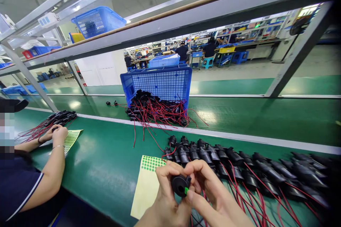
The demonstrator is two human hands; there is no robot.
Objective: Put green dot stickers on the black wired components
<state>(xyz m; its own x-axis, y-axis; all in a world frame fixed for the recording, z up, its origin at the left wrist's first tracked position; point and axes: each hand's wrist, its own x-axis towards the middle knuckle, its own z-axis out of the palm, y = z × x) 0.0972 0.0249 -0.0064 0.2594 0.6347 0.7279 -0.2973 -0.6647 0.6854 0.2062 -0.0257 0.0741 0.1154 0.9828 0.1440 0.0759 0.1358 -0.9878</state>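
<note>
My left hand grips a round black part at the bottom middle of the view. My right hand pinches the same part from the right, with a small green dot sticker at its fingertips on the part's face. A yellowish sheet of green dot stickers lies on the green bench just left of my hands. Behind my hands, rows of black parts with red wires stretch to the right.
A blue basket lies tipped on the green belt, spilling black parts with red wires. A co-worker's arms rest at the left beside another sticker sheet and wired parts. Metal rack bars cross overhead.
</note>
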